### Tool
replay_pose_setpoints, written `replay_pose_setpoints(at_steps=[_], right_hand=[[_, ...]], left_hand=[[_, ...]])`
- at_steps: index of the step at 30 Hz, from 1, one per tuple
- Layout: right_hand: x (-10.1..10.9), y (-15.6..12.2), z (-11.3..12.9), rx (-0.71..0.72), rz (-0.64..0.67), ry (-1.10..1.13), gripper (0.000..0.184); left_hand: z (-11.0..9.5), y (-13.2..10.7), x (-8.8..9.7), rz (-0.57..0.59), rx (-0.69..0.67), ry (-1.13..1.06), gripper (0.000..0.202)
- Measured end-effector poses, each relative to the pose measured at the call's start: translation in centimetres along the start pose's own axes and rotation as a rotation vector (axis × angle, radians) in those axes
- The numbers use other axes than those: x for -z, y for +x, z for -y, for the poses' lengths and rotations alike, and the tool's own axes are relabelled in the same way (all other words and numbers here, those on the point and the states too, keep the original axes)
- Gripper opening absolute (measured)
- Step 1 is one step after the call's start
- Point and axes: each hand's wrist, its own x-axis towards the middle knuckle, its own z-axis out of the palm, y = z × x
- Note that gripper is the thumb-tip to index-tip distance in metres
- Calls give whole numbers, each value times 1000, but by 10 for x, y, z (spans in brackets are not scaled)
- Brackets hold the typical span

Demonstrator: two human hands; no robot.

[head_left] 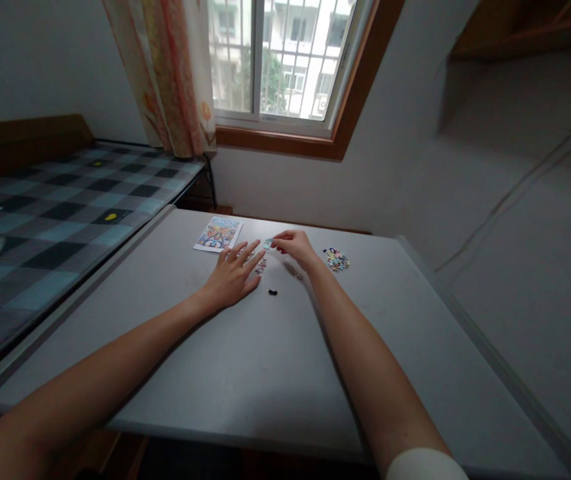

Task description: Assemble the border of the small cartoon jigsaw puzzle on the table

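My left hand (pixel 233 275) lies open with its fingers spread, partly covering a cluster of small jigsaw puzzle pieces (pixel 261 265) on the white table. Just to the right, my right hand (pixel 294 245) pinches at a pale blue jigsaw puzzle piece (pixel 268 243) by the left fingertips; whether that piece is lifted or joined to others I cannot tell. A dark piece (pixel 273 292) lies by itself nearer to me. Beyond my left hand is a printed colourful picture sheet (pixel 219 233). A loose heap of jigsaw pieces (pixel 336 259) sits right of my right wrist.
The white table (pixel 245 380) has a raised strip along its right side, next to the wall. A bed with a checked cover (pixel 65 213) stands on the left. Behind the table are a curtain (pixel 173 80) and a barred window (pixel 285 67).
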Motion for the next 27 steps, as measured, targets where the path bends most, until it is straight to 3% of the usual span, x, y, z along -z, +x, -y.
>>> replay_pose_setpoints(at_steps=[3, 5, 10, 22, 27], right_hand=[[-1, 12, -14, -85, -158, -85, 4], [-3, 15, -23, -102, -192, -121, 5], [-8, 14, -32, -103, -183, -192, 10], [-7, 6, -19, -108, -201, -401, 16], [-7, 5, -19, -108, -205, -421, 16]], left_hand=[[1, 0, -2, 26, 28, -27, 51], [2, 0, -2, 44, 40, -49, 48], [1, 1, -3, 54, 64, -85, 43], [3, 1, -7, 60, 69, -90, 41], [-2, 3, -1, 61, 54, -106, 43]])
